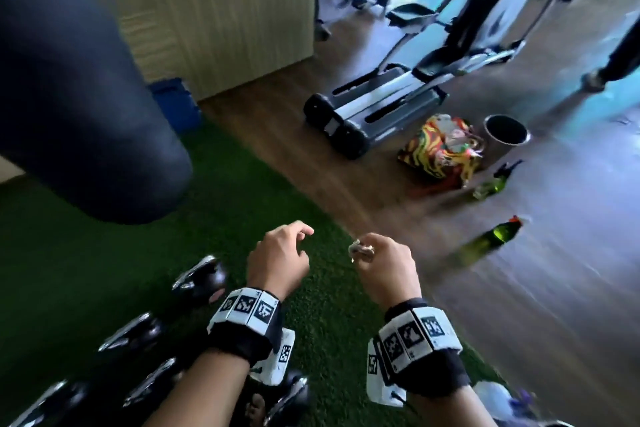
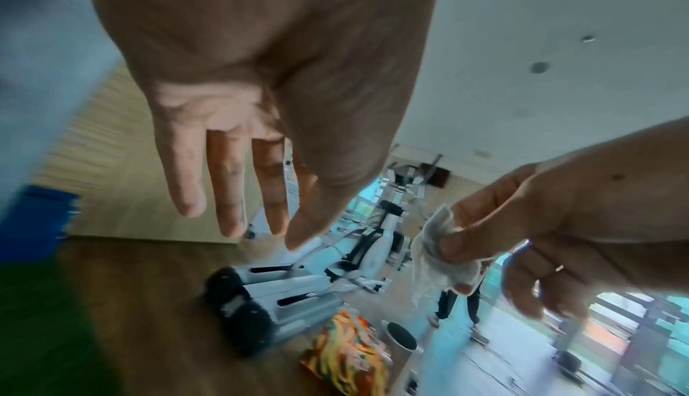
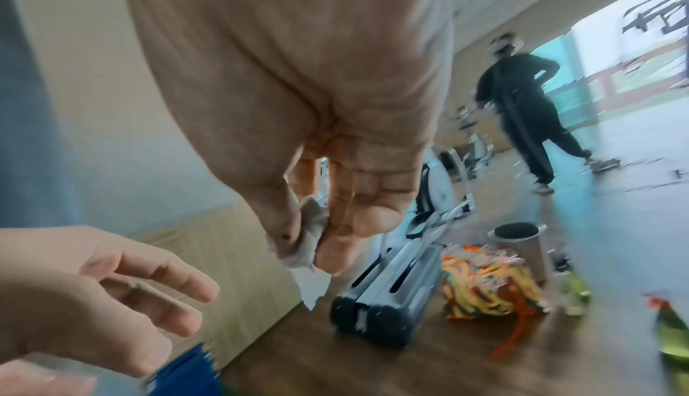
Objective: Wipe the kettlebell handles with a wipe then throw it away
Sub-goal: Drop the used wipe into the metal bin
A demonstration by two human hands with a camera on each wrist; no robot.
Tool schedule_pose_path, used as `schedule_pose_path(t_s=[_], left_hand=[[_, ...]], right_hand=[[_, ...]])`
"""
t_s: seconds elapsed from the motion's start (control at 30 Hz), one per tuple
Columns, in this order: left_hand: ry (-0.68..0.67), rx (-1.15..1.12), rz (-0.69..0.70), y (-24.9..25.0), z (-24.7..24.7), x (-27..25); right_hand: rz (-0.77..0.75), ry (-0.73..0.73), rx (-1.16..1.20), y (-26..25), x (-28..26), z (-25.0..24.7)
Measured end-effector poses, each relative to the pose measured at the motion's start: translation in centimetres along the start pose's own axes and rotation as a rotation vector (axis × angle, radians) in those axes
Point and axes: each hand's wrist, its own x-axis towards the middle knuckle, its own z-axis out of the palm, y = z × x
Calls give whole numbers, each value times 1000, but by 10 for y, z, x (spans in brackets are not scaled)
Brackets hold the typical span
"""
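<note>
My right hand (image 1: 372, 250) pinches a crumpled white wipe (image 1: 360, 249) between thumb and fingers, held in the air over the edge of the green turf. The wipe (image 3: 309, 243) shows bunched at my fingertips in the right wrist view, and again as a white wad (image 2: 436, 249) in the left wrist view. My left hand (image 1: 291, 236) hovers just left of it, fingers relaxed and holding nothing. Several black kettlebells (image 1: 202, 279) with shiny handles stand on the turf at the lower left. A metal bin (image 1: 506, 135) stands on the wood floor ahead to the right.
A dark punching bag (image 1: 79, 97) hangs at upper left. A colourful bag (image 1: 441, 149) lies beside the bin, with two green spray bottles (image 1: 491, 236) on the floor nearby. An elliptical machine (image 1: 377, 107) stands ahead. Another person (image 3: 529, 116) walks in the background.
</note>
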Motion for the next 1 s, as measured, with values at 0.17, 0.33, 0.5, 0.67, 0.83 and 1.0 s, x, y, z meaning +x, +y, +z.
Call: schedule_pose_path(t_s=[0.17,0.33,0.5,0.67,0.83,1.0], left_hand=[[-119,93,282,132,76,-60],[-316,169,483,248,188,-145],[-542,230,613,339,296,-221],[-694,254,617,393,384,-252],[-822,281,571,416,482,-243],[-928,325,531,420,598,-213]], right_hand=[[173,184,39,125,-71,-105],[375,325,98,272,-153,-172],[596,414,151,405,-227,-204],[780,445,215,509,-255,-211],[968,344,237,602,-242,-197],[1136,264,306,696,-202,-161]])
